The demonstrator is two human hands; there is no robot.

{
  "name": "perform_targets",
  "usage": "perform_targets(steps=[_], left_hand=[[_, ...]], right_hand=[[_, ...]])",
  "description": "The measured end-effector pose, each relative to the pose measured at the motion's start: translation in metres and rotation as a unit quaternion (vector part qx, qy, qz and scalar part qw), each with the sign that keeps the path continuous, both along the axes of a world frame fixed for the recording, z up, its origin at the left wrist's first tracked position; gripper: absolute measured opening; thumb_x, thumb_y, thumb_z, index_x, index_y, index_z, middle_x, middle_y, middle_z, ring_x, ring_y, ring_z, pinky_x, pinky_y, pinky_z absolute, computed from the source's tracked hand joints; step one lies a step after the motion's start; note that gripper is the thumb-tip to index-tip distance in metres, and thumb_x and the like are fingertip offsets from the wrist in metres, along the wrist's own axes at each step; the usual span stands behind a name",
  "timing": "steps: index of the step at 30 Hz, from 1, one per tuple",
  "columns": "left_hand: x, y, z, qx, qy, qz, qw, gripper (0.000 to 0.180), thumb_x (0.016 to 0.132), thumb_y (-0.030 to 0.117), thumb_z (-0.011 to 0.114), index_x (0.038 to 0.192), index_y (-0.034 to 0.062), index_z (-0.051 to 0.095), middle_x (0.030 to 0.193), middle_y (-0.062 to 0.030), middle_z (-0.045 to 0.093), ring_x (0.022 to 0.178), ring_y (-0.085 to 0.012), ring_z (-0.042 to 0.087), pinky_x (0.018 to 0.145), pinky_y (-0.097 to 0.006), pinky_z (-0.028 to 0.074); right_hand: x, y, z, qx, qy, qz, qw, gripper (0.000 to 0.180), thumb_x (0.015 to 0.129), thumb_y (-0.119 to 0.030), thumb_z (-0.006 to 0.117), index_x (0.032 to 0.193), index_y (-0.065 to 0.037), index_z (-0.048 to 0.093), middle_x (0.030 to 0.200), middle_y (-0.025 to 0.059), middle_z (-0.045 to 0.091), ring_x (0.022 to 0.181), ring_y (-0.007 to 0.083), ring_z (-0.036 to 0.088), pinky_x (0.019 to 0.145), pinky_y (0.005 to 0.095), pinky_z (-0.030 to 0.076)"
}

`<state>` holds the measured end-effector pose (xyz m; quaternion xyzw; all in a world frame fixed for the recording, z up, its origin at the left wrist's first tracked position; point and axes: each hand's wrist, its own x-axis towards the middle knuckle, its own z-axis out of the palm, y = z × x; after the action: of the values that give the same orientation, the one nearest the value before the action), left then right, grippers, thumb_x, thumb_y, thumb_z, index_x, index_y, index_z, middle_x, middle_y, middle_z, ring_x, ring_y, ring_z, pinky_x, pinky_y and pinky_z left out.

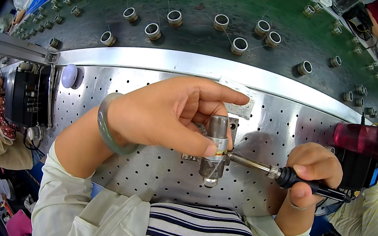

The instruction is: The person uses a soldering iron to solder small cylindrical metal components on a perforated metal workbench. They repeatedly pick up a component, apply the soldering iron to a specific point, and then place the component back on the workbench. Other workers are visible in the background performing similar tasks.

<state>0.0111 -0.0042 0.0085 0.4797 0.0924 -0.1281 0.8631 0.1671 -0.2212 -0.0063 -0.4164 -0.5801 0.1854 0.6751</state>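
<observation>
A dark grey metal cylinder [218, 126] stands over the perforated metal worktop, with a shiny metal ring [222, 145] around its middle. My left hand [165, 114] is closed on the ring, thumb at the near side and other fingers partly hidden behind; its index finger stretches out to the right. In my right hand [316, 164] a soldering iron [253, 165] with a black handle is gripped, its tip touching or very close to the ring's right side. A fine wire seems to show near the tip. Part of a metal block [233, 124] shows behind the cylinder.
Beyond the silver rail [182, 63] runs a green conveyor belt [201, 2] carrying several metal rings with thin wires. A transparent red container [364, 140] stands at right, a white-lilac knob [69, 75] at left. A pale paper slip [239, 107] lies behind my left hand. Other people sit at both sides.
</observation>
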Motion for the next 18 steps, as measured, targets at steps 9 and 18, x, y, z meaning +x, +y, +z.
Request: perform_targets(steps=[9,18], left_hand=[[0.004,0.010,-0.010,-0.069,-0.009,-0.043,0.997,0.080,0.069,-0.006,0.072,0.137,-0.0060,0.031,0.098,-0.0186,0.062,0.085,-0.0155,0.064,0.068,-0.018,0.054],[0.005,0.008,-0.012,-0.070,-0.015,-0.037,0.997,0.080,0.069,-0.006,0.073,0.137,-0.0067,0.030,0.097,-0.0193,0.061,0.084,-0.0161,0.064,0.068,-0.019,0.054]], right_hand=[[0.002,0.001,-0.003,0.006,0.030,0.028,0.999,0.029,0.070,0.003,0.072,0.093,0.009,0.057,0.065,0.0134,0.059,0.043,0.0165,0.053,0.038,0.0261,0.037],[0.003,-0.002,0.001,-0.023,0.002,0.014,1.000,0.027,0.068,0.001,0.074,0.090,0.006,0.058,0.066,0.0122,0.059,0.045,0.0181,0.054,0.040,0.0268,0.039]])
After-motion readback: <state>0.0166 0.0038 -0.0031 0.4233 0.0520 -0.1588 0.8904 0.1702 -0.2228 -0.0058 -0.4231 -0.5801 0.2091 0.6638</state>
